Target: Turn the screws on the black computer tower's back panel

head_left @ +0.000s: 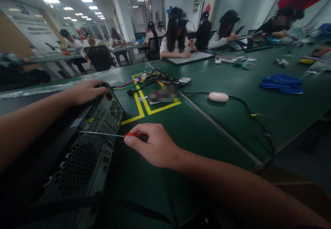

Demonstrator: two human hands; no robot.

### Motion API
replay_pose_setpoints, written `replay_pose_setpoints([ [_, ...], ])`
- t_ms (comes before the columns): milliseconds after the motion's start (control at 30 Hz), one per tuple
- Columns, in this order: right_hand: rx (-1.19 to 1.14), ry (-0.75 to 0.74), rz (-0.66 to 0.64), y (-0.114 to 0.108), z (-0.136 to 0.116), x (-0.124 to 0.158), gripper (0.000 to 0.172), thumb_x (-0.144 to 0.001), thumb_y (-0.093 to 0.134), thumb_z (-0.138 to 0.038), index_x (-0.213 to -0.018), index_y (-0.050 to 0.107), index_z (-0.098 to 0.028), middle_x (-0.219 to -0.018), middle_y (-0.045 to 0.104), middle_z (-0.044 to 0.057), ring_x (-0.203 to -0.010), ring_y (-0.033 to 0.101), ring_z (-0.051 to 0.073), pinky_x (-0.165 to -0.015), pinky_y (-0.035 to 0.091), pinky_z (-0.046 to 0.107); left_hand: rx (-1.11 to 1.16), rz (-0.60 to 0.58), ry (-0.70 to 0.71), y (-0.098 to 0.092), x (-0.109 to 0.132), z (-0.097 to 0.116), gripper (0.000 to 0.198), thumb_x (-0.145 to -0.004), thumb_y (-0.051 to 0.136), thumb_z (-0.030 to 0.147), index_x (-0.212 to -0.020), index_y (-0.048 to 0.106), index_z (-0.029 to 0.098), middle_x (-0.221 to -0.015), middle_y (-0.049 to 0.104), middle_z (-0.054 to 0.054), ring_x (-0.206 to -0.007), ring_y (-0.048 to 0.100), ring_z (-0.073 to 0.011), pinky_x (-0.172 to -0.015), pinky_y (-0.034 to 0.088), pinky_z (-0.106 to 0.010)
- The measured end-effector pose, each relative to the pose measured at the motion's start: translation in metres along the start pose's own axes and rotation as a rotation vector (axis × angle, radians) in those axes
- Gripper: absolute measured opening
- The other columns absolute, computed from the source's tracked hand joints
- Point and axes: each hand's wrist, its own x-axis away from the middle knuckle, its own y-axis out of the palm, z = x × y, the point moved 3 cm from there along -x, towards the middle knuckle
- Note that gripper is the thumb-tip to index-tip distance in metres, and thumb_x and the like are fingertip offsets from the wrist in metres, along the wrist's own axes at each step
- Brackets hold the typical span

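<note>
A black desktop computer case [97, 131] stands at the left with its perforated back panel turned toward the right. My left hand [86, 92] lies over its far upper corner, thumb along the edge, gripping it; the other fingertips are partly hidden. In my closed right hand [155, 144] is a screwdriver [129, 135] with an orange-red and black handle and a long thin shaft. The shaft points left, and its tip meets the back panel near the upper edge, above the large honeycomb vent. Whether a screw sits under the tip is too small to tell.
Beyond the case lies a tangle of cables [162, 76] near yellow tape marks [165, 110]. A pink oval object [218, 97] rests by a black cable [248, 108]. A blue bundle [281, 83] lies on the green table [207, 139]. Several people work farther back.
</note>
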Motion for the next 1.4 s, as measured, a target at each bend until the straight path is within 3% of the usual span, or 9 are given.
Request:
replay_pose_setpoints([
  [100, -0.045, 0.015, -0.017, 0.002, 0.001, 0.0, 0.024, -0.096, 0.06, -0.037, -0.092, 0.071, -0.015, -0.087, 0.071, 0.003, -0.078, 0.064, 0.014, -0.072, 0.046, 0.026, -0.004, 0.001, -0.004, 0.0, 0.0, 0.001, 0.086, -0.076, 0.033, 0.063, -0.14, 0.056, 0.01, -0.141, 0.059, -0.016, -0.128, 0.056, -0.0337, -0.115, 0.037, -0.044],
  [233, -0.062, 0.053, 0.01, 0.001, 0.001, 0.002, 0.026, -0.088, 0.07, -0.041, -0.099, 0.063, -0.019, -0.082, 0.066, 0.0, -0.072, 0.06, 0.013, -0.066, 0.045, 0.026, -0.015, 0.014, -0.021, 0.0, 0.001, 0.001, 0.086, -0.076, 0.033, 0.064, -0.14, 0.056, 0.012, -0.139, 0.06, -0.014, -0.126, 0.057, -0.0329, -0.114, 0.038, -0.044],
  [400, -0.055, 0.011, -0.002, 0.0, 0.001, 0.003, 0.02, -0.084, 0.07, -0.03, -0.096, 0.057, -0.02, -0.081, 0.062, -0.003, -0.072, 0.059, 0.012, -0.067, 0.045, 0.026, -0.029, 0.006, -0.025, 0.0, 0.002, 0.003, 0.081, -0.078, 0.034, 0.061, -0.14, 0.056, 0.012, -0.14, 0.06, -0.014, -0.126, 0.057, -0.0339, -0.113, 0.039, -0.047],
  [733, -0.064, 0.0, -0.018, -0.001, 0.0, 0.003, 0.016, -0.087, 0.067, -0.028, -0.096, 0.058, -0.02, -0.084, 0.063, -0.002, -0.075, 0.061, 0.012, -0.068, 0.047, 0.026, -0.004, 0.004, -0.01, 0.0, 0.001, 0.001, 0.081, -0.08, 0.035, 0.06, -0.139, 0.056, 0.009, -0.142, 0.058, -0.018, -0.13, 0.053, -0.0365, -0.114, 0.037, -0.049],
  [1033, -0.069, 0.0, -0.021, 0.0, 0.002, 0.002, 0.016, -0.087, 0.068, -0.028, -0.097, 0.058, -0.02, -0.085, 0.064, -0.001, -0.075, 0.061, 0.013, -0.068, 0.047, 0.026, 0.01, 0.012, 0.016, 0.003, -0.005, -0.009, 0.083, -0.078, 0.036, 0.065, -0.137, 0.058, 0.011, -0.138, 0.061, -0.016, -0.126, 0.057, -0.0339, -0.113, 0.038, -0.046],
  [1400, -0.076, 0.002, -0.001, 0.0, 0.001, 0.002, 0.016, -0.086, 0.069, -0.026, -0.096, 0.059, -0.019, -0.083, 0.063, -0.002, -0.074, 0.06, 0.012, -0.068, 0.046, 0.026, -0.009, -0.002, -0.004, 0.0, 0.002, 0.004, 0.082, -0.079, 0.033, 0.06, -0.14, 0.055, 0.009, -0.144, 0.057, -0.016, -0.131, 0.054, -0.0341, -0.115, 0.036, -0.047],
])
